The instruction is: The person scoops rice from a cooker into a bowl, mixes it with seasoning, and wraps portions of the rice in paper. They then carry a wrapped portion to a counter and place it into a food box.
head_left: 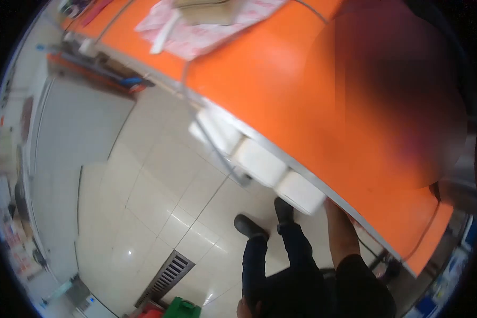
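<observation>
We stand at the orange surface, our right arm reaching beneath its edge beside the white blocks, hand hidden so we cannot tell its grip, left hand low by our leg, barely visible.

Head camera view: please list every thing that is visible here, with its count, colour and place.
table: one, orange top with a pale edge, across the upper right.
printed sheets: a pile, pink and white, on the table at the top.
cardboard piece: one, brown, on the sheets.
blocks: three, white, under the table edge.
floor tiles: many, cream, centre and left.
drain grate: one, grey, in the floor at the bottom.
container: one, green, at the bottom edge.
shoes: two, black, on the floor.
trousers: dark, lower centre.
forearm: one, bare, reaching under the table edge; its fingers are hidden.
</observation>
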Demonstrator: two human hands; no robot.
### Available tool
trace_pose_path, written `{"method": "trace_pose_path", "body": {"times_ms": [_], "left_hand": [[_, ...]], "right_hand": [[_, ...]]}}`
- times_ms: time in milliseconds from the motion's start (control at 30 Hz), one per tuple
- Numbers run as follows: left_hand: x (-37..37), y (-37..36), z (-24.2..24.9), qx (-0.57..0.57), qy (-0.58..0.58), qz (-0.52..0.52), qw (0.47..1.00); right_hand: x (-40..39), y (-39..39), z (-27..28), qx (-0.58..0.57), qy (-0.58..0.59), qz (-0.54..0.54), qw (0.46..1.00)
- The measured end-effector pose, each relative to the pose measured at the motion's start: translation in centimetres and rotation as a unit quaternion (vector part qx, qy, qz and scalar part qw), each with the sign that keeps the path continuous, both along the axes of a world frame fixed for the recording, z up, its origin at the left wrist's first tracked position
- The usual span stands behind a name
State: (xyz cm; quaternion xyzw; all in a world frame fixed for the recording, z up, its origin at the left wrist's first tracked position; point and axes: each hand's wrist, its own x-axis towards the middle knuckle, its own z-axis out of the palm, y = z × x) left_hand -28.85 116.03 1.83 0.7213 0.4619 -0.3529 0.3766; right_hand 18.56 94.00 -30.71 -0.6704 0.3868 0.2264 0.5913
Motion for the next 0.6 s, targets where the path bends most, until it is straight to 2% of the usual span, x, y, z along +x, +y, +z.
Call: {"method": "trace_pose_path", "body": {"times_ms": [33,67,100,133,167,200,267,300,333,367,400,467,500,533,567,600], "left_hand": [[1.6,1.7,-0.1,-0.098,0.061,-0.003,0.993],[2.6,2.1,0.8,-0.009,-0.012,0.022,1.0],[0.8,3.0,-0.7,-0.026,0.005,-0.009,1.0],[-1.3,3.6,-2.9,-0.016,-0.008,0.005,1.0],[-2.2,4.1,-2.6,-0.02,-0.015,0.011,1.0],[-0.3,4.8,-1.4,0.022,-0.036,0.021,0.999],[-0.2,6.7,-2.3,-0.006,-0.043,0.097,0.994],[0.1,7.8,-2.3,0.013,-0.049,0.1,0.994],[0.0,8.4,-3.1,0.011,-0.07,0.162,0.984],[0.1,9.3,-3.6,-0.002,-0.116,0.17,0.979],[2.6,10.1,-1.5,-0.081,-0.168,0.296,0.937],[6.9,11.7,2.9,-0.087,-0.191,0.304,0.929],[8.4,12.4,2.7,-0.088,-0.249,0.289,0.92],[8.6,12.9,3.1,-0.094,-0.305,0.273,0.908],[9.9,13.7,6.8,-0.133,-0.228,0.375,0.889],[10.6,14.0,9.1,-0.138,-0.243,0.37,0.886]], "right_hand": [[-1.6,0.0,0.8,-0.033,0.005,0.01,0.999],[-3.1,0.1,1.7,-0.048,0.01,0.024,0.999],[-4.3,0.9,3.3,-0.031,0.005,0.042,0.999],[-6.3,1.4,4.7,0.011,0.0,0.064,0.998],[-8.6,2.7,7.9,0.004,-0.106,0.171,0.979],[-10.2,3.6,10.8,0.093,-0.037,0.056,0.993],[-15.5,4.4,13.0,0.092,0.007,0.113,0.989],[-18.3,5.5,15.6,0.048,0.022,0.151,0.987],[-19.8,7.0,19.3,0.012,0.034,0.196,0.98],[-21.3,8.2,23.4,0.03,0.065,0.228,0.971],[-24.2,8.9,25.2,0.037,0.075,0.232,0.969],[-28.4,9.6,28.7,0.03,0.019,0.338,0.941],[-28.0,11.3,32.1,0.026,0.056,0.315,0.947],[-28.8,12.2,34.1,0.085,-0.009,0.29,0.953],[-29.1,13.2,37.1,0.106,0.004,0.3,0.948],[-28.8,13.7,39.3,0.128,0.014,0.307,0.943]]}}
